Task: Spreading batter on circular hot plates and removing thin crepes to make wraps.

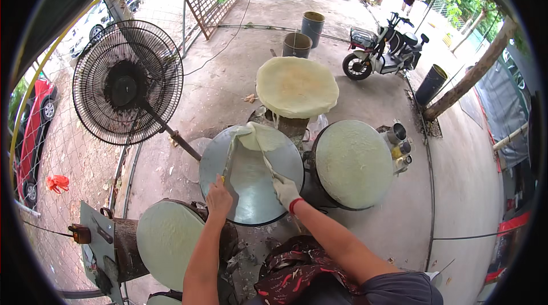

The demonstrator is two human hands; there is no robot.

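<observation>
Before me is a round metal griddle, its near surface bare. A thin pale-green batter sheet is partly lifted from it, its far part folded over near the back rim. My bare left hand grips the sheet's left edge, with a small yellow item showing at the fingers. My right hand, in a whitish glove with a red wrist band, pinches the right edge. Both edges stretch as narrow strips from the fold to my hands. Behind the griddle, a broad round stack of pale sheets rests on a support.
Sheet-covered griddles stand at right and lower left. A pedestal fan rises at left. Several cans sit beside the right griddle. Beyond are buckets, an electric scooter and a leaning metal grate.
</observation>
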